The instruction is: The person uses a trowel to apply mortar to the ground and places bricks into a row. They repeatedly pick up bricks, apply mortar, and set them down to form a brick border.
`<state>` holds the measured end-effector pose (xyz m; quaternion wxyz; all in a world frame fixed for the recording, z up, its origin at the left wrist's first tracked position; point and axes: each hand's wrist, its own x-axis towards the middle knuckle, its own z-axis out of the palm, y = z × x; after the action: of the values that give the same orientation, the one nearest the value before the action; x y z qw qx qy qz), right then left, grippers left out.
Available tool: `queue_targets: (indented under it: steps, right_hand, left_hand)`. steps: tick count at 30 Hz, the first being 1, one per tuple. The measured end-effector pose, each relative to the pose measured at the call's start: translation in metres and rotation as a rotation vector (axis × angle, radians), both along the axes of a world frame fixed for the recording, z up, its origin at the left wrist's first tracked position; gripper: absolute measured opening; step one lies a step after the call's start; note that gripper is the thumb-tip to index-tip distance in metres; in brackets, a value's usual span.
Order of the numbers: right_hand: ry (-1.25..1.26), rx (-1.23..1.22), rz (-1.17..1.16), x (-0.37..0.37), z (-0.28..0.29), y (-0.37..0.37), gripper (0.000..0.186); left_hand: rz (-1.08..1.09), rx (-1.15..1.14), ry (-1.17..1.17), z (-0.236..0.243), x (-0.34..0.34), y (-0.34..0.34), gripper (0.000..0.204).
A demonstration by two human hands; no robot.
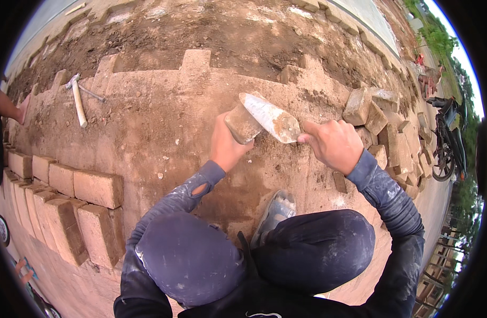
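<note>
In my left hand [227,142] I grip a dusty paving brick [243,125], fingers wrapped round its near and left sides. My right hand [336,142] is closed round the handle of a pointed trowel [272,117]; the handle itself is mostly hidden by my fingers. The trowel's worn, whitish blade lies across the brick's upper face, its tip toward the far left. Both are held up in front of my knees, over sandy paved ground [169,127].
A hammer [79,103] lies at the left beside a thin metal rod [93,94]. Stacked bricks [97,188] stand at the near left, a loose brick pile [397,140] at the right. Beyond the toothed paving edge is bare soil [227,40]. A motorcycle [449,138] stands far right; someone's foot [24,109] shows left.
</note>
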<state>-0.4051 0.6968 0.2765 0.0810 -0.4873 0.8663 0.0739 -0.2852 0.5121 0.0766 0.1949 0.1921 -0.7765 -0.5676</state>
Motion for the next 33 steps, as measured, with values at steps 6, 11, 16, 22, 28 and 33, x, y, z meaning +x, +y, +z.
queue_targets:
  steps: [6, 11, 16, 22, 28, 33]
  right_hand:
    - [0.087, -0.017, 0.025, -0.012, 0.004, -0.008, 0.032]
    - [-0.062, 0.057, 0.215, 0.035, 0.017, -0.032, 0.032]
    - [0.079, -0.022, 0.014, -0.034, -0.011, -0.022, 0.035]
    - [-0.284, -0.265, -0.332, -0.036, -0.036, 0.020, 0.047]
    - [-1.058, -0.582, -0.949, 0.009, -0.146, 0.088, 0.032]
    - [-1.632, -0.843, -1.180, 0.053, -0.192, 0.090, 0.034]
  left_hand:
    - [-0.178, -0.031, -0.028, 0.005, -0.003, -0.020, 0.081]
    - [-0.492, -0.031, -0.098, -0.005, -0.005, -0.053, 0.095]
    - [-0.468, 0.011, -0.038, 0.005, -0.008, -0.055, 0.099]
    - [-0.869, -0.393, -0.162, 0.028, -0.010, -0.121, 0.102]
    - [-1.039, -0.035, -0.416, 0.070, -0.023, -0.083, 0.114]
    - [-0.493, 0.024, -0.759, 0.101, -0.039, -0.033, 0.120]
